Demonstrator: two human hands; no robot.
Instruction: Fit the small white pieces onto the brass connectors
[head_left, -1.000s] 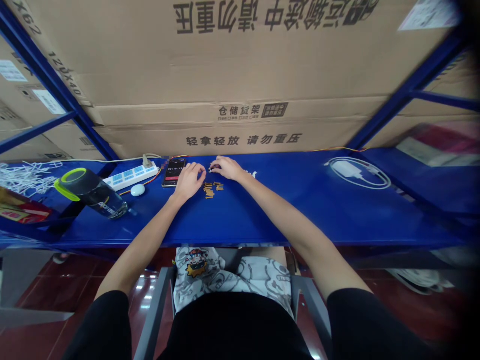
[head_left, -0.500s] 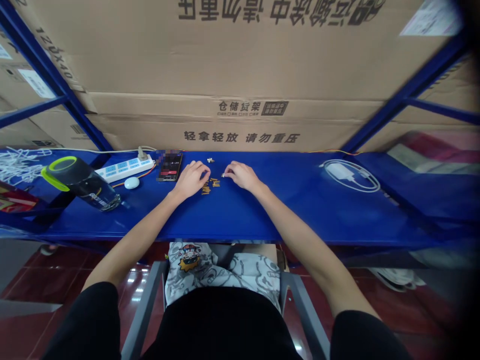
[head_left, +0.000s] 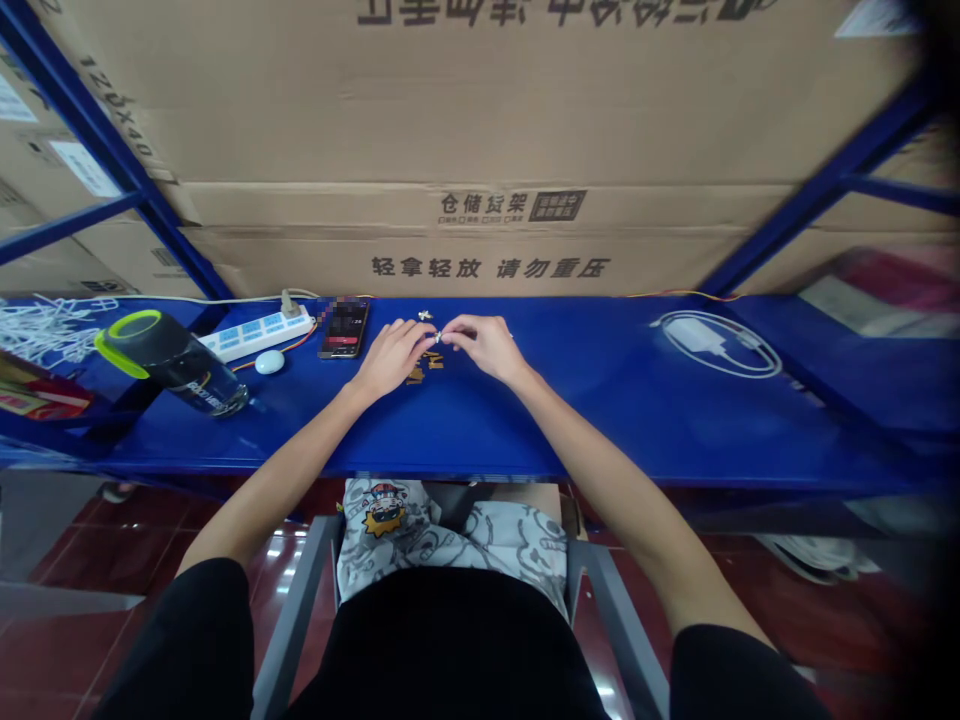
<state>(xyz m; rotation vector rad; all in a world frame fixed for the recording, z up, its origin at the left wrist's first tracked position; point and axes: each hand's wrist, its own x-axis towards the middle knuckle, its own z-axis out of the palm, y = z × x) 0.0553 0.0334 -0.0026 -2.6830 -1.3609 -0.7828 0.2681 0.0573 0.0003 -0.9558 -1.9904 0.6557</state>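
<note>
My left hand and my right hand meet fingertip to fingertip above the blue tabletop. Both are closed in a pinch on a small silvery metal piece, too small to name more exactly. Below the fingers lie several small brass-coloured pieces, partly hidden by my left hand. Just beyond my fingertips, toward the cardboard, rests a little cluster of silvery pieces.
To the left are a phone, a white power strip, a white rounded object and a dark bottle lying tilted. A white charger with coiled cable lies right. Cardboard walls the back.
My hands, apart before, have come together. The right hand has brought the silvery piece leftward to the left fingertips, which now touch it too. The view has shifted slightly.
</note>
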